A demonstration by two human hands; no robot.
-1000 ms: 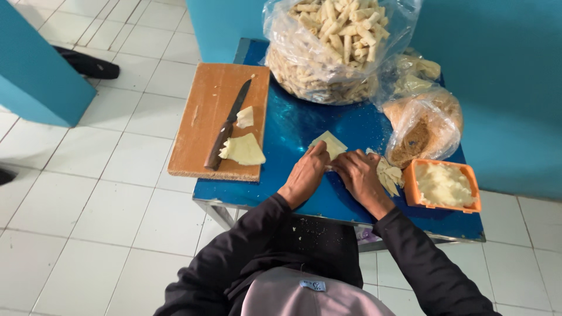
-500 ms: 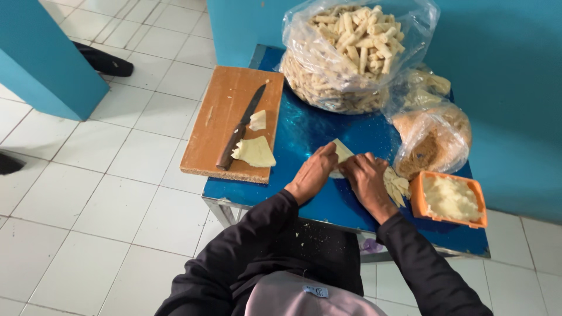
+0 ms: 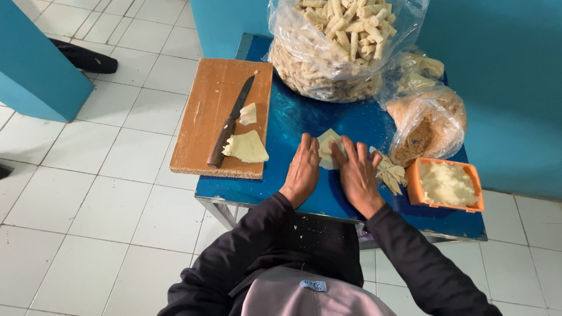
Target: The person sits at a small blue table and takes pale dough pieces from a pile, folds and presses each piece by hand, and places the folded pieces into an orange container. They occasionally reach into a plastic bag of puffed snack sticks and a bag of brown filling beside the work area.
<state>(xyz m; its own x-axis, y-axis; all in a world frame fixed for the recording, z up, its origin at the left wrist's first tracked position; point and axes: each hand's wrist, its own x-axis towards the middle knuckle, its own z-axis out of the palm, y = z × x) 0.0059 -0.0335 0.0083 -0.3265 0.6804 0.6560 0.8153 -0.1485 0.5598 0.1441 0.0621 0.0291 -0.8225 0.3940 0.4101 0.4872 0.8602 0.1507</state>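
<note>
My left hand [image 3: 303, 168] and my right hand [image 3: 357, 174] lie flat side by side on the blue table [image 3: 304, 120], fingers pressing on a pale pastry wrapper [image 3: 326, 146] that pokes out beyond the fingertips. Just right of my right hand lies a small heap of rolled pastry pieces [image 3: 391, 174]. An orange tub of white filling [image 3: 445, 185] stands further right. Part of the wrapper is hidden under my fingers.
A wooden cutting board [image 3: 209, 111] overhangs the table's left side, holding a dark-handled knife [image 3: 230, 122] and cut wrapper sheets [image 3: 246, 147]. A big clear bag of finished rolls [image 3: 339, 44] sits at the back, with a bag of crumbs [image 3: 426, 129] to the right. Blue walls surround the white tile floor.
Both hands have flattened and slid forward over the wrapper. The view has shifted slightly, with the table sitting lower in the picture.
</note>
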